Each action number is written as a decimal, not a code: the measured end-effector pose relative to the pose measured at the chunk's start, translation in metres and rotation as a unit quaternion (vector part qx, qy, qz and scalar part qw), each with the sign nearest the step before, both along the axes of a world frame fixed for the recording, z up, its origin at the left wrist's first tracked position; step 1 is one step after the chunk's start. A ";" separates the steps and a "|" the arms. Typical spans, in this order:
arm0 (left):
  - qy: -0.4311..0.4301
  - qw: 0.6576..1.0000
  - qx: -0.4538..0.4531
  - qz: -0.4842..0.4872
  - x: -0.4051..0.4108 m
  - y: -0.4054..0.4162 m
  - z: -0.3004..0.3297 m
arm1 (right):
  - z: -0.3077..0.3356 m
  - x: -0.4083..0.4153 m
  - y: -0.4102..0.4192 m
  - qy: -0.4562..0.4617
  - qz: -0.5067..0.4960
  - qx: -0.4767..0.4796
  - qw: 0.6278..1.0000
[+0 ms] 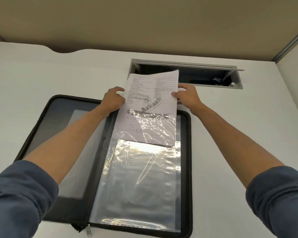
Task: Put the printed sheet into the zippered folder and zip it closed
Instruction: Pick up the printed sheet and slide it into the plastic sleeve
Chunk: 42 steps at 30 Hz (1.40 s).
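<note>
Head-camera footage showed a black zippered folder [189, 134] lying open and flat on the white table [41, 74], its spine running away from the person so that both covers rested steady and needed no holding. A white printed sheet with black text and a grey watermark [151, 93] was partly inside the top clear plastic sleeve [144, 177] on the right-hand cover; its lower part lay under the glossy film while the upper part stood clear beyond the folder's far edge. The left hand [113, 100] pinched the sheet's left margin and the right hand [187, 96] pinched its right margin, each grip closed on paper alone, apparently so the sheet stayed square and taut as it slid down the sleeve without buckling. Behind the sheet an open grey cable hatch [237, 78] sat recessed in the table. The silver zipper pull [89, 231] hung at the folder's near edge, so the zipping was not yet begun.
</note>
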<state>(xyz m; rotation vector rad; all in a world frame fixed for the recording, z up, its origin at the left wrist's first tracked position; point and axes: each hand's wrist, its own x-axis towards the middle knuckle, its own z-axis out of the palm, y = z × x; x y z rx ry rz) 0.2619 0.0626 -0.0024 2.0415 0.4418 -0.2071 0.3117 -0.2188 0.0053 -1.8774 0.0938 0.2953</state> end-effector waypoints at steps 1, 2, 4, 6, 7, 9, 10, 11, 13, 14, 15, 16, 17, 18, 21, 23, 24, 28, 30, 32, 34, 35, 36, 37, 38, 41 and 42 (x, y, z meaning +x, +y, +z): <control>-0.005 1.000 0.008 0.008 0.001 -0.002 0.000 | 0.000 -0.002 -0.001 0.004 0.006 -0.004 1.000; -0.009 1.000 0.011 0.016 0.004 -0.003 0.000 | 0.000 -0.005 -0.001 0.011 0.013 -0.006 1.000; -0.007 0.999 -0.020 0.034 0.011 -0.005 0.003 | 0.001 -0.009 -0.002 0.024 0.027 -0.005 0.999; -0.002 0.997 -0.065 0.044 0.019 -0.007 0.007 | 0.001 -0.014 -0.003 0.028 0.043 -0.007 0.999; 0.001 0.996 -0.076 0.042 0.022 -0.009 0.009 | 0.001 -0.016 -0.004 0.030 0.051 -0.011 0.998; 0.005 0.996 -0.082 0.038 0.026 -0.012 0.013 | -0.002 -0.021 -0.005 0.033 0.068 -0.022 0.997; 0.005 0.996 -0.083 0.037 0.027 -0.013 0.015 | -0.003 -0.024 -0.006 0.032 0.078 -0.028 0.996; 0.006 0.996 -0.084 0.034 0.028 -0.013 0.016 | -0.005 -0.027 -0.007 0.032 0.087 -0.035 0.995; 0.005 0.998 -0.068 0.018 0.028 -0.013 0.016 | -0.007 -0.030 -0.009 0.029 0.103 -0.053 0.993; 0.005 0.999 -0.054 0.002 0.027 -0.012 0.017 | -0.008 -0.030 -0.009 0.026 0.108 -0.065 0.992; 0.005 0.999 -0.047 -0.014 0.026 -0.012 0.017 | -0.009 -0.029 -0.010 0.020 0.110 -0.081 0.990; 0.006 0.999 -0.045 -0.028 0.025 -0.011 0.016 | -0.009 -0.028 -0.010 0.009 0.107 -0.098 0.989; 0.007 0.998 -0.045 -0.040 0.024 -0.011 0.016 | -0.009 -0.027 -0.010 -0.002 0.098 -0.112 0.989; 0.008 0.998 -0.044 -0.048 0.023 -0.010 0.016 | -0.009 -0.025 -0.009 -0.014 0.086 -0.121 0.989; 0.010 0.997 -0.034 -0.067 0.022 -0.008 0.017 | -0.008 -0.019 -0.003 -0.046 0.050 -0.148 0.987; 0.012 0.996 -0.027 -0.081 0.021 -0.007 0.016 | -0.008 -0.014 0.000 -0.060 0.057 -0.181 0.980; 0.011 0.996 -0.022 -0.088 0.020 -0.006 0.016 | -0.007 -0.011 0.001 -0.063 0.072 -0.207 0.974; 0.009 0.995 0.003 -0.101 0.015 -0.005 0.014 | -0.007 -0.006 0.001 -0.067 0.159 -0.337 0.926; 0.016 0.993 0.017 -0.113 0.012 -0.003 0.014 | -0.007 -0.008 0.002 -0.067 0.177 -0.368 0.910; 0.018 0.991 0.028 -0.129 0.009 -0.002 0.014 | -0.005 -0.011 0.003 -0.075 0.178 -0.385 0.903; 0.011 0.990 0.040 -0.138 0.005 -0.002 0.014 | -0.002 -0.015 0.004 -0.080 0.186 -0.388 0.899; 0.004 0.989 0.050 -0.139 0.004 -0.002 0.014 | 0.000 -0.016 0.004 -0.082 0.190 -0.386 0.899; -0.002 0.989 0.059 -0.137 0.003 -0.001 0.013 | 0.002 -0.017 0.004 -0.085 0.191 -0.382 0.900; -0.010 0.989 0.067 -0.134 0.001 -0.001 0.012 | 0.004 -0.019 0.004 -0.089 0.190 -0.377 0.902; -0.019 0.989 0.072 -0.131 0.000 0.000 0.012 | 0.007 -0.021 0.004 -0.093 0.190 -0.370 0.905; -0.055 0.987 0.081 -0.128 -0.006 0.001 0.009 | 0.012 -0.028 0.004 -0.090 0.201 -0.342 0.914; -0.069 0.985 0.088 -0.127 -0.009 0.000 0.008 | 0.013 -0.031 0.004 -0.089 0.204 -0.337 0.915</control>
